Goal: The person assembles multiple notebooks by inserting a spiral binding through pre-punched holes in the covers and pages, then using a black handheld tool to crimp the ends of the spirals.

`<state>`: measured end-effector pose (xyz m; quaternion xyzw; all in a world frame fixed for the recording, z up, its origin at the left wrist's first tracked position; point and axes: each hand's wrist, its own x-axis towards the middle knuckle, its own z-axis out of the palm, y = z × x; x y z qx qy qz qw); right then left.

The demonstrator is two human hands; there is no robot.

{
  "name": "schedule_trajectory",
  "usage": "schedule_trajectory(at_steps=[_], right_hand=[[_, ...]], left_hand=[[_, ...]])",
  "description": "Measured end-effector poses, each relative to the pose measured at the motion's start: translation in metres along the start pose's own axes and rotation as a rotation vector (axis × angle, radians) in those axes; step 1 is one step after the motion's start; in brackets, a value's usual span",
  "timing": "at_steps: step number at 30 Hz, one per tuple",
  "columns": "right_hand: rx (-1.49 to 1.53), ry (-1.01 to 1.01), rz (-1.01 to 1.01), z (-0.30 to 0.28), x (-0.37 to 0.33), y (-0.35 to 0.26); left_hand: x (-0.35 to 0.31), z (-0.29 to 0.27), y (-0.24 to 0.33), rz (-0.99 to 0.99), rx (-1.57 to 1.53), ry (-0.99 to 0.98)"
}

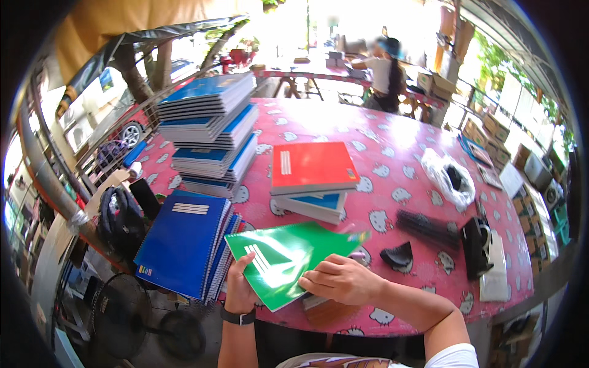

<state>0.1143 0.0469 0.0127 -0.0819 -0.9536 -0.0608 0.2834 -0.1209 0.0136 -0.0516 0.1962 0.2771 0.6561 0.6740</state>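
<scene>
A green spiral notebook [288, 254] is tilted in front of me, held up near the table's front edge. My left hand [242, 285] grips its lower left side, thumb on the cover and the other fingers underneath. My right hand [343, 280] is closed at its right side, with curled fingers against the cover; the thumb is hidden. Just left lies a stack of blue spiral notebooks [184, 236]. Beyond the green one stands a short pile topped by a red notebook [314, 165]. A tall, uneven stack of blue-covered notebooks [208, 132] rises at the back left.
On the pink patterned table [392, 178] lie a white plastic bag [448, 178], a bundle of black strips [427, 229] and a black pouch [475, 248]. A fan [119, 316] stands at the lower left. Another person [386, 73] is at a far table. Boxes [488, 135] line the right.
</scene>
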Motion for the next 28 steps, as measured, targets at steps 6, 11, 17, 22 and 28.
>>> schedule_trajectory(at_steps=[6,11,17,22,28], right_hand=[[0.145,0.206,0.489,-0.02,-0.049,0.02],[0.76,0.607,0.99,-0.01,-0.09,0.06],[1.147,0.426,1.088,0.006,-0.135,0.04],[1.228,0.547,0.978,0.023,-0.143,0.03],[1.251,0.409,0.892,0.031,-0.159,0.038]], left_hand=[[-0.022,0.035,0.006,0.42,0.244,0.017],[-0.028,0.059,0.013,0.51,0.307,-0.273],[-0.034,0.062,0.007,0.548,0.519,-0.444],[-0.038,0.062,0.007,0.559,0.712,-0.371],[-0.038,0.077,0.003,0.65,0.752,-0.249]])
